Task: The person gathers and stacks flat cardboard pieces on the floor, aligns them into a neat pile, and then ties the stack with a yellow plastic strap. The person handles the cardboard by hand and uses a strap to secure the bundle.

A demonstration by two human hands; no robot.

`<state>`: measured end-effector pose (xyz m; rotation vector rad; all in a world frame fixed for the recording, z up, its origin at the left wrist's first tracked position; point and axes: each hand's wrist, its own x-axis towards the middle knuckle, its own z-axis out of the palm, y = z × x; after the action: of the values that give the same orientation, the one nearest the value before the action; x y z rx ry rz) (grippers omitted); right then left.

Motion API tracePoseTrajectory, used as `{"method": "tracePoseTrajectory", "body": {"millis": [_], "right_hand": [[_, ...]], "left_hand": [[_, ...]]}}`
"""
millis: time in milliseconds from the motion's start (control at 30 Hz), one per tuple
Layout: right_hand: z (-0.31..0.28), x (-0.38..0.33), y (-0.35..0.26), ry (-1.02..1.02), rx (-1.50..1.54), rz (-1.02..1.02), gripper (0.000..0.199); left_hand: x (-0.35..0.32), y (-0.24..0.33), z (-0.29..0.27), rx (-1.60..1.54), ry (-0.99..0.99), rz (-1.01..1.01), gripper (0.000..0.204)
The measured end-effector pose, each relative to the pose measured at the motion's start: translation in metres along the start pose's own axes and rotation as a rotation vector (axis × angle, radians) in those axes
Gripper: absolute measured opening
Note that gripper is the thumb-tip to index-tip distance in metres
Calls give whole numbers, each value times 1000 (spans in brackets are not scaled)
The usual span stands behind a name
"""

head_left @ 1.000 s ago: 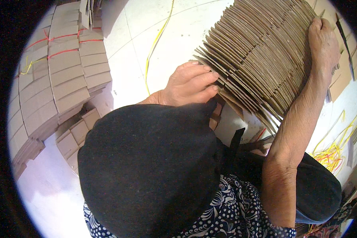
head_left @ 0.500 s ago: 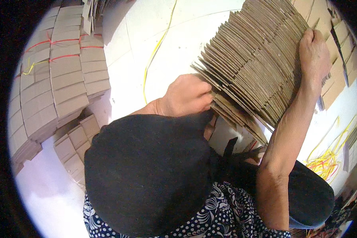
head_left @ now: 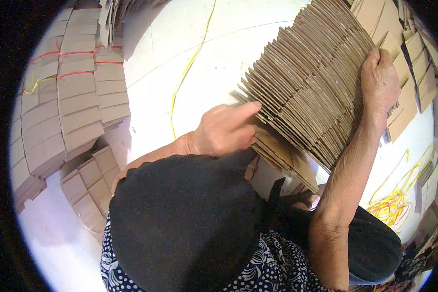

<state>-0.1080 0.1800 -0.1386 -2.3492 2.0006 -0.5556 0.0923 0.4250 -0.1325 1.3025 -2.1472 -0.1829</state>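
Observation:
A long row of brown cardboard pieces (head_left: 316, 73), packed edge to edge, leans across the upper right. My right hand (head_left: 380, 85) presses against its right side, fingers bent around the edge and partly hidden. By the row's lower left end is my left hand (head_left: 226, 129), slightly blurred. Its index finger points out at the end pieces while the other fingers curl, and nothing shows clearly in its grasp. Just below that hand, a few loose cardboard pieces (head_left: 287, 155) lie apart from the row, with a gap between.
Stacked cardboard bundles (head_left: 78, 104) tied with red string stand at left, a lower stack (head_left: 92, 182) beside them. A yellow strap (head_left: 184, 78) crosses the white floor. Tangled yellow strings (head_left: 392, 209) lie at right, below flat cardboard sheets (head_left: 399, 92). Dark rounded cloth (head_left: 185, 219) covers the lower middle.
My left index finger has stretched out from a closed hand. The gap between the row and the loose pieces below has widened. My right hand sits slightly lower in the picture.

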Motion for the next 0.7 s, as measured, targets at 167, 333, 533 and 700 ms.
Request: {"method": "tracePoseTrajectory", "body": {"millis": [167,333,533,700], "right_hand": [[0,-1,-1,11,10,-1,36],[-2,-1,-1,-5,21,11,35],[0,-3,-1,18,34,-8,36],[-5,-2,-4,-16,31,1,36]], "left_hand": [[3,-2,0,23,-42,-25,34],[6,-2,-1,11,-95,-55,28],[12,1,-2,39,-98,-104,25],[17,4,-8,169,-120,-88,22]]}}
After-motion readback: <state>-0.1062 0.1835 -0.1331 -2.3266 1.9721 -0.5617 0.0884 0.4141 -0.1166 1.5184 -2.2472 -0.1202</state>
